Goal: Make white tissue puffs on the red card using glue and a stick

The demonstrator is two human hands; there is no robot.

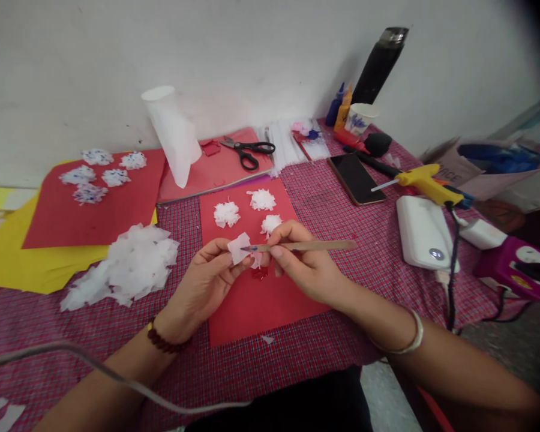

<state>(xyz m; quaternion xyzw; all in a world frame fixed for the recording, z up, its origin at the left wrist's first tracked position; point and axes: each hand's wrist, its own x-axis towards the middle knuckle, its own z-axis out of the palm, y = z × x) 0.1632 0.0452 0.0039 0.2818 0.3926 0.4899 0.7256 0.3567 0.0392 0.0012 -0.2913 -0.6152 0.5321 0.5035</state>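
Both hands are met at the centre of the view, above a red card sheet (256, 300) laid on the checked surface (342, 204). A small white tissue square (239, 247) is pinched between thumb and fingers of the left hand (207, 282). A thin wooden stick (306, 245) is gripped pen-fashion in the right hand (303, 267), lying almost level with its dark tip touching the tissue square.

Step in hand, as judged: the tissue is being worked at the stick's tip, by wrapping, pressing or dabbing; which of these cannot be told. The next move is judged to call for a steady pinch on the thin paper and light pressure from the tip, so that nothing tears.

Three finished white tissue flowers (247, 213) are seen at 12 o'clock from the hands, on the same red card. A loose heap of tissue pieces (130, 264) is noted at 9 o'clock. Blue-speckled flowers (99, 174) are set on a second red sheet at 10 o'clock. Scissors (247, 150) lie at 12 o'clock, farther back. A phone (355, 178) and a yellow glue gun (425, 183) are placed at 2 o'clock.
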